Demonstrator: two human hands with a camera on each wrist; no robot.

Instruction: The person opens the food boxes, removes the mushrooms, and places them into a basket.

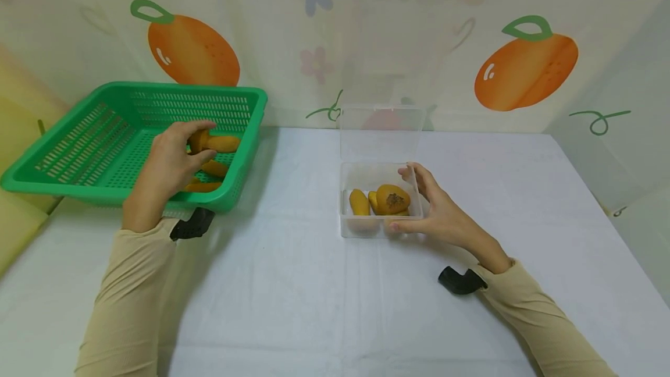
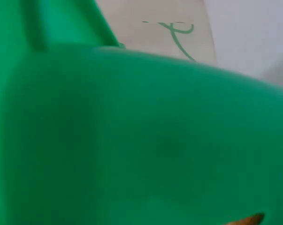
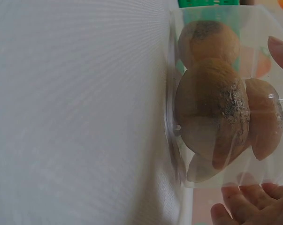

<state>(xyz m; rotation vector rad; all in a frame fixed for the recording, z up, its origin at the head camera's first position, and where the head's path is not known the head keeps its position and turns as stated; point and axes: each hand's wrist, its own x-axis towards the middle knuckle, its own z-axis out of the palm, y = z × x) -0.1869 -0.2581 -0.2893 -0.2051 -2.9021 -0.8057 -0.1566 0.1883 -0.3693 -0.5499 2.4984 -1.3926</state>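
Piece pinched at the basket, box held

Head: the yellow-brown piece (image 1: 197, 141) at the green basket (image 1: 250, 150) could slip if the pinch loosens; the left hand (image 1: 168, 159) bends over it, thumb and fingers slightly parted around it. The right hand (image 1: 439, 214) spans the clear box (image 1: 361, 226), which could tip if tugged.

Left wrist: blurred green fills most; the grip cannot be told.

Right wrist: fingertips (image 3: 237, 199) and thumb bracket the box, more pieces (image 3: 211, 108) inside.
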